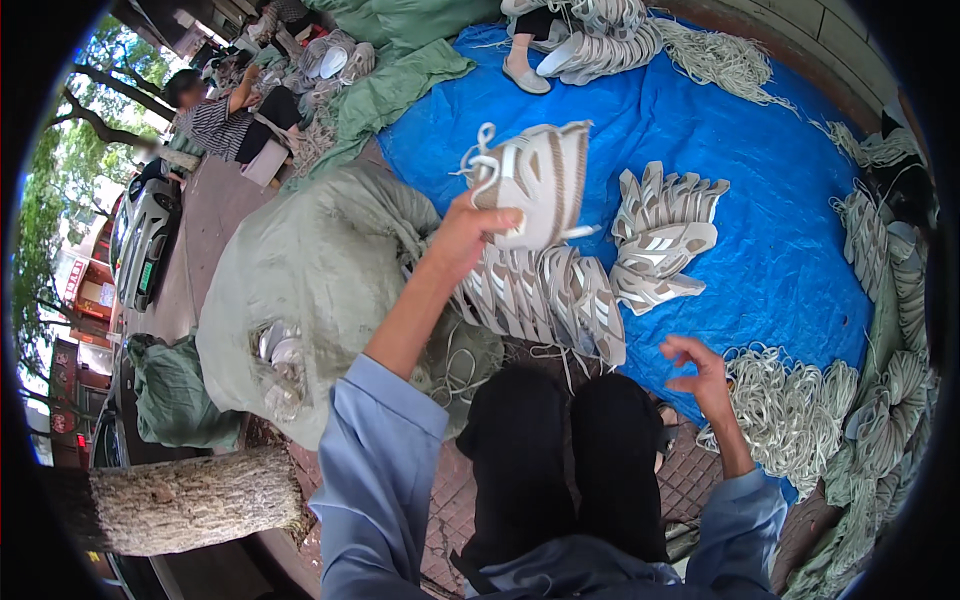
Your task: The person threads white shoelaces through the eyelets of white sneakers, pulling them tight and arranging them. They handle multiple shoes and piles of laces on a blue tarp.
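Head view, looking down over dark-trousered knees and blue sleeves onto a blue tarp (760, 240). Left hand (462, 238) raised, fingers closed around the lower edge of a white-and-beige shoe upper (535, 180), lifted clear above a row of similar uppers (545, 295) standing on edge just beyond the knees. Lace (482, 160) dangling loose from the held piece at its left end. Right hand (700, 368) bare, fingers loosely curled and spread, holding nothing, hovering near a heap of pale laces (790, 410) at the tarp's edge. Second stack of uppers (665, 235) fanned out further right, apart from the row. Large grey-green sack (310, 270) bulging to the left, tree trunk (185, 500) below it. Another person (225, 115) seated far off at upper left. Judging by its look: light, soft and floppy, no sole for stiffness, likely to fold or sag if pinched at one corner. Best taken along the firmer rim, thumb on one face and fingers on the other, minding the trailing lace, liable to snag on neighbours. Hardly fragile, not slippery.
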{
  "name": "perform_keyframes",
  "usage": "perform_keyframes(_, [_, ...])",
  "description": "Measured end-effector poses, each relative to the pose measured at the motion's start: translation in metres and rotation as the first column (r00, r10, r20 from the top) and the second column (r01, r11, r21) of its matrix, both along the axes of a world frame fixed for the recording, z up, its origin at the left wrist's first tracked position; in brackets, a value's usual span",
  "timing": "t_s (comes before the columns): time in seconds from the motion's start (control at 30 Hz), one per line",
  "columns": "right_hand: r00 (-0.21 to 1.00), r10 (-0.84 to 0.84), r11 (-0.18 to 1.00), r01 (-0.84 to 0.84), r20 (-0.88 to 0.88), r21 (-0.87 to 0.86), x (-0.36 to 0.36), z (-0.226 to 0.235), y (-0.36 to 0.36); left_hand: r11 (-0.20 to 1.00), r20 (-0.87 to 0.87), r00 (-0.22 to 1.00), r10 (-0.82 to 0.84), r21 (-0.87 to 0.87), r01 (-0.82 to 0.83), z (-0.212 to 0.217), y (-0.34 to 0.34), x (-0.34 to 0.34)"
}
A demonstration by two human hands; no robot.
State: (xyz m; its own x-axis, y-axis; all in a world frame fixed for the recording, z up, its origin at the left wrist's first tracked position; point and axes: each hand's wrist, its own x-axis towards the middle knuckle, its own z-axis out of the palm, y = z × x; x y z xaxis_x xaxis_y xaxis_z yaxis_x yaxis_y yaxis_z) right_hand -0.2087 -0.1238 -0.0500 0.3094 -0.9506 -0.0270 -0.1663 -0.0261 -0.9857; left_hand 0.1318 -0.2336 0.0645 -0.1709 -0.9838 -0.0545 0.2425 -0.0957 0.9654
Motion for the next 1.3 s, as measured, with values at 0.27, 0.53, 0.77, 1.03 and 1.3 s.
perform_keyframes(0.27, [0.979,-0.197,0.863,0.149,0.05,0.484,-0.052,-0.106,-0.007,0.987,0.093,0.989,0.117,0.103,-0.127,-0.137,-0.147,0.121])
perform_keyframes(0.53, [0.9,-0.032,0.946,0.168,-0.435,0.278,-0.028,-0.121,-0.084,0.867,0.217,0.956,0.196,0.416,-0.272,-0.294,-0.146,0.235])
perform_keyframes(0.77, [0.542,-0.116,0.879,-0.334,-0.832,-0.34,0.013,-0.151,-0.157,0.845,0.488,0.867,0.103,0.417,-0.335,-0.279,-0.163,0.211])
perform_keyframes(1.03, [0.826,0.26,0.958,-0.155,-0.5,0.241,-0.063,-0.094,-0.144,0.952,0.965,-0.053,0.257,-0.263,-0.158,-0.241,-0.123,0.194])
perform_keyframes(1.3, [0.824,-0.357,0.801,0.027,0.44,0.599,-0.093,0.06,-0.074,0.987,0.816,0.563,-0.131,0.053,0.153,-0.126,-0.046,0.023])
